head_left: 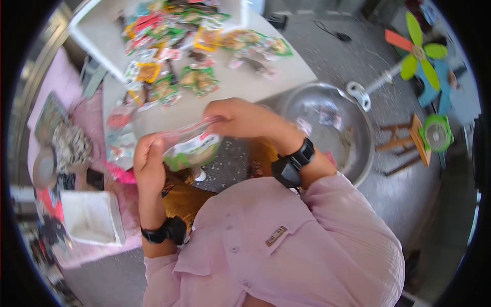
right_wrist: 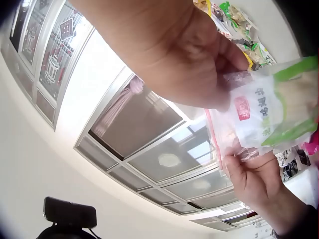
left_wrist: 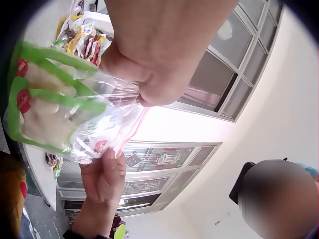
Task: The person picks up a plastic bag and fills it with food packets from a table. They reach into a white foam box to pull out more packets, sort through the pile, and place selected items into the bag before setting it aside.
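A clear zip bag (head_left: 192,146) with green-edged, white-labelled snack packets inside hangs between the two hands, in front of the person's body. My left hand (head_left: 150,159) pinches one end of its top edge, thumb against the fingers. At the other end, my right hand (head_left: 240,116) grips the same edge, which is pulled taut between them. The left wrist view shows pale pieces behind the green-bordered packaging (left_wrist: 50,99). Red lettering on a white label (right_wrist: 254,112) faces the right wrist camera, and a pink zip strip runs along the bag's mouth.
Many small snack packets (head_left: 199,79) lie on the white table (head_left: 286,77), some inside a white-rimmed tray (head_left: 92,48). To the right is a large metal basin (head_left: 365,133) holding a few packets. A white foam box (head_left: 92,217) sits at left; a wooden stool (head_left: 419,140) stands far right.
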